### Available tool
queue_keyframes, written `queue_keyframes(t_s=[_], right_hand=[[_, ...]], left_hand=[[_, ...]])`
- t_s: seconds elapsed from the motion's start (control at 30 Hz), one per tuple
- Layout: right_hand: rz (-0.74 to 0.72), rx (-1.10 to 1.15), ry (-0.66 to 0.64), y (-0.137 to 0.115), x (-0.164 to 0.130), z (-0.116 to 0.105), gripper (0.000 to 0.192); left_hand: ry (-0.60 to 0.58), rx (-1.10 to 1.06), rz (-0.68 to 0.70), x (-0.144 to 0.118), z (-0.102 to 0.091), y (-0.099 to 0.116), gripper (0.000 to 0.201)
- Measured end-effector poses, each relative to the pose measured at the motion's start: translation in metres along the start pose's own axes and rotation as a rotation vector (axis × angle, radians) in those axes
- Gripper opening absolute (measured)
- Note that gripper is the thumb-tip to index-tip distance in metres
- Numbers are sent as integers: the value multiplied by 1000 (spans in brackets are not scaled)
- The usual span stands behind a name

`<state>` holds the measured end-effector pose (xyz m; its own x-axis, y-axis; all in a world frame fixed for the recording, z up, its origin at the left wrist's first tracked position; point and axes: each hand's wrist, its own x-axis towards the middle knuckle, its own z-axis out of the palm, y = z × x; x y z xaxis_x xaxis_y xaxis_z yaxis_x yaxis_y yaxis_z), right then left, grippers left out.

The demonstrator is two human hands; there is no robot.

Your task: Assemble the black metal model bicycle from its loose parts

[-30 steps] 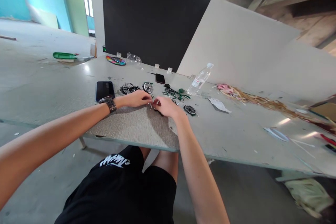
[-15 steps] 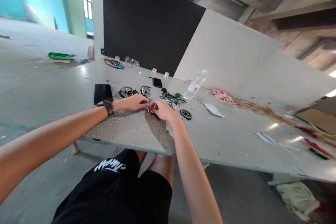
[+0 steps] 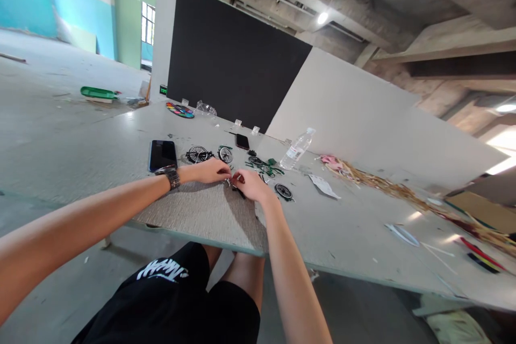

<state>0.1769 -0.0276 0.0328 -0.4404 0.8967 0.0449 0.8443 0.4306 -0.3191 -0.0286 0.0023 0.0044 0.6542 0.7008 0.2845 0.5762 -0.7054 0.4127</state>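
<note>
My left hand (image 3: 215,170) and my right hand (image 3: 249,183) meet close together above the table (image 3: 193,215), fingertips pinched. Small parts show at the fingertips, too tiny to name. Just beyond my left hand lie a black spoked toy wheel (image 3: 197,154) with dark parts attached and a second spoked wheel (image 3: 225,155). Green and black model bicycle parts (image 3: 271,166) are spread past my right hand. To the right of that hand, another small wheel (image 3: 283,191) lies flat. A watch sits on my left wrist.
A phone (image 3: 163,155) lies beside my left wrist, and another phone (image 3: 242,141) farther back. A clear plastic bottle (image 3: 297,149) stands behind a paper sheet (image 3: 323,186). A paint palette (image 3: 180,110) is at the back left; straw-like strips (image 3: 374,185) run along the right rear.
The camera has tilted up slightly, so the table and hands sit lower in view. Both hands stay pinched together in nearly the same place over the table.
</note>
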Motion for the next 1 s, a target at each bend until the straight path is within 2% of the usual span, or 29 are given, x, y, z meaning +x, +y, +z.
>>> queue_keyframes(t_s=[1.0], right_hand=[[6, -3, -24, 0, -2, -1, 17]], left_hand=[[9, -15, 20, 0, 2, -4, 31]])
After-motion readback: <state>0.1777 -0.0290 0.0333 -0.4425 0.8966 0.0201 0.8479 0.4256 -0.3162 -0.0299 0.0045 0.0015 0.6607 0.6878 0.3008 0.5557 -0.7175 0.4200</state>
